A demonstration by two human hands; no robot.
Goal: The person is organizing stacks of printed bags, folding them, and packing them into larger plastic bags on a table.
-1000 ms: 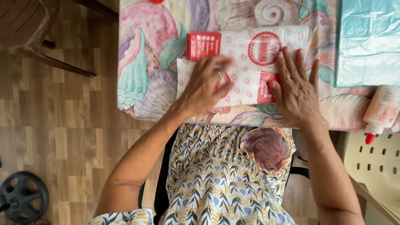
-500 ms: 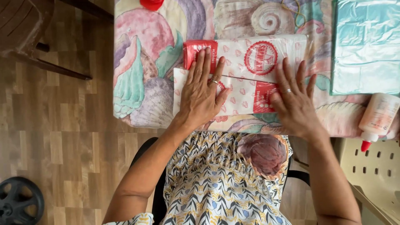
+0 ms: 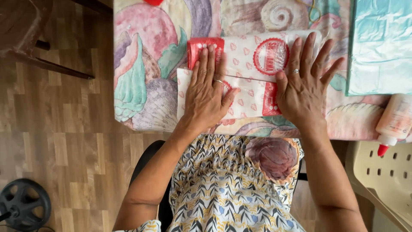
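Observation:
Two white paper bags with red bands and small red marks lie overlapped on a table with a shell-patterned cloth (image 3: 146, 77). The upper paper bag (image 3: 253, 56) carries a round red stamp; the lower paper bag (image 3: 246, 101) sticks out below it. My left hand (image 3: 208, 96) lies flat, palm down, across both bags at their left side. My right hand (image 3: 302, 86) presses flat with fingers spread on the bags' right side. Each hand wears a ring. Neither hand grips anything.
A pale teal plastic sheet (image 3: 380, 47) lies at the table's right. A glue bottle with a red tip (image 3: 392, 122) rests at the right edge, above a cream plastic chair (image 3: 386, 180). Wooden floor, a dark chair (image 3: 30, 38) and a black weight plate (image 3: 23, 204) are at left.
My left hand has flattened and slid up along the bags' left side, fingers now straight. My right hand stays pressed flat with its fingers spread wider.

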